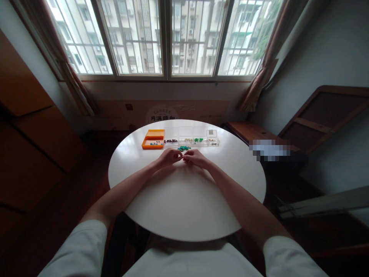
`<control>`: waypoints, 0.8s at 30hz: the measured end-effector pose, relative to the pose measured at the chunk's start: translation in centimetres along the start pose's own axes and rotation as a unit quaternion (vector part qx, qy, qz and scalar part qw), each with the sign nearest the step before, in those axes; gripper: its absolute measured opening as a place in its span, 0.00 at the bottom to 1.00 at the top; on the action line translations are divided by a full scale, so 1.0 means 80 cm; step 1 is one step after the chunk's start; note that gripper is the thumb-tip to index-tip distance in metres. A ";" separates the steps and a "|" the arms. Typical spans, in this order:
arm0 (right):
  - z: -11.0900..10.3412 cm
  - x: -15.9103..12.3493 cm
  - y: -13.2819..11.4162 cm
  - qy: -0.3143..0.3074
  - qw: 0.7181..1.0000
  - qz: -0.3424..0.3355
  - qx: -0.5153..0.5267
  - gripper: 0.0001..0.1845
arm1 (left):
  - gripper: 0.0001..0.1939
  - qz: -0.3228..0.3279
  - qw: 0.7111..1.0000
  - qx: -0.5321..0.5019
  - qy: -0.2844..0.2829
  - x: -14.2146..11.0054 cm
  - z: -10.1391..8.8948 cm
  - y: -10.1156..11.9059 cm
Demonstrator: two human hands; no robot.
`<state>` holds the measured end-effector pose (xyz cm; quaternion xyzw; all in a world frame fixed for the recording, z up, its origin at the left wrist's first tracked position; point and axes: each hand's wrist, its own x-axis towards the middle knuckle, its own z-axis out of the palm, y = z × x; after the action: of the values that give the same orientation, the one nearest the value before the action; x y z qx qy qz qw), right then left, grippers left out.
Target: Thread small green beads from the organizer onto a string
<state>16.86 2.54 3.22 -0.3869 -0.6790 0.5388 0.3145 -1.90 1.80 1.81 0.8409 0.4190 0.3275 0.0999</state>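
My left hand (170,157) and my right hand (195,158) meet above the white round table (184,204), fingertips pinched close together. Whatever they hold between them is too small to make out. Just beyond the fingers lies a loose pile of green and blue small pieces (183,148). Behind it stands a row of clear plastic boxes (184,132) with lids up. They hold dark brown pieces (172,141), pale yellowish pieces (188,140) and green pieces (198,140). An orange box (152,146), its lid open, has several blue bits (155,143) in it.
A barred window (167,38) spans the far wall, with curtains (259,84) at the sides. Below it leans a printed cardboard panel (201,109). To the right is a low wooden bench (250,130); on the left, a wooden cabinet (31,150).
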 end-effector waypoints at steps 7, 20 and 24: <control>-0.001 0.002 0.003 -0.002 1.000 -0.006 -0.002 0.05 | 0.12 0.002 1.000 0.002 0.002 -0.001 -0.001 0.002; 0.001 0.002 0.003 0.002 1.000 -0.010 -0.002 0.05 | 0.13 -0.003 1.000 -0.002 -0.008 -0.001 -0.004 0.005; 0.002 0.001 0.002 0.007 1.000 -0.004 -0.001 0.05 | 0.14 -0.003 1.000 -0.001 -0.008 -0.001 -0.004 0.005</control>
<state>16.70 2.59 3.07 -0.3877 -0.6791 0.5343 0.3210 -1.87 1.48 2.23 0.8421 0.4207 0.3204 0.1054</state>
